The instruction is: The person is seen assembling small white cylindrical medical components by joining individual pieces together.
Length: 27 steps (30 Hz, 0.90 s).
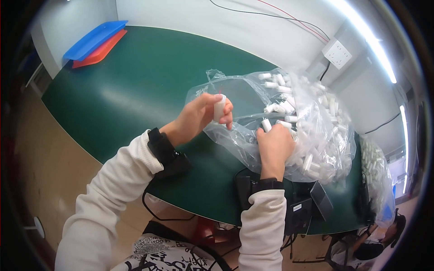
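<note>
My left hand [199, 114] is raised over the open mouth of a clear plastic bag [235, 135], its fingers closed around a white cylinder [219, 109] with thin red wires at its top. Just to the right, my right hand [276, 147] reaches into the bag's opening. Between its thumb and fingers it grips another white cylinder [266, 124], with small pins at the top. Many more white cylinders [285, 90] lie heaped in the bag beyond and to the right of that hand. Both wrists wear black bands with small boxes.
Stacked blue [97, 39] and red [100, 53] trays lie at the far left of the green table [135, 90]. A power outlet [337, 54] hangs on the wall. Dark devices [321, 198] with cables sit at the near right edge. Another filled bag [375, 171] and a person [361, 248] are farther right.
</note>
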{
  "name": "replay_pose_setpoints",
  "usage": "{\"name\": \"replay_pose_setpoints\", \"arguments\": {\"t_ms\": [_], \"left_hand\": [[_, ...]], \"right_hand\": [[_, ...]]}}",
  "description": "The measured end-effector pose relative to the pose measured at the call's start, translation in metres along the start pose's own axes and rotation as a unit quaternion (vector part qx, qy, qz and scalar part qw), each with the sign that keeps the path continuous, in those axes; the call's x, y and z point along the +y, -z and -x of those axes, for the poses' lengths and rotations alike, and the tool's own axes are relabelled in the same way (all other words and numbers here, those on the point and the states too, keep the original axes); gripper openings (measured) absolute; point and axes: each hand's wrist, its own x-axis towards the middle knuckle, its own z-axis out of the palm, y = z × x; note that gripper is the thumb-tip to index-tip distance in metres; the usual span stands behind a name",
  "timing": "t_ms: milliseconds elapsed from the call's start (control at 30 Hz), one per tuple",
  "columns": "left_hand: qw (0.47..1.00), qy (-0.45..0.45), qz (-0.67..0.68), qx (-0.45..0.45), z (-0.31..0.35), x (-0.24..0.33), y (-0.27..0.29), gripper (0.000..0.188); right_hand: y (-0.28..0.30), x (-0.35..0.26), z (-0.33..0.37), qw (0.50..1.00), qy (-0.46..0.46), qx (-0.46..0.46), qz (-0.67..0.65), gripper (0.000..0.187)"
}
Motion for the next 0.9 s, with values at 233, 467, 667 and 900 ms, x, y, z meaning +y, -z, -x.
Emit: {"name": "replay_pose_setpoints", "arguments": {"t_ms": [233,467,667,900], "left_hand": [[0.948,0.173,0.253,-0.084,0.005,0.0,0.004,0.034],[0.956,0.193,0.208,-0.074,0.006,0.008,-0.008,0.038],[0.961,0.186,0.188,-0.075,0.004,0.002,-0.004,0.039],[0.968,0.176,0.17,-0.054,0.003,-0.004,-0.004,0.039]], "right_hand": [[0.027,-0.01,0.009,0.899,-0.04,0.093,-0.425,0.025],[0.015,-0.013,0.01,0.626,0.045,-0.103,-0.772,0.028],[0.015,-0.011,0.01,0.382,-0.006,-0.326,-0.865,0.034],[0.017,-0.015,0.013,0.41,-0.006,-0.421,-0.809,0.026]]}}
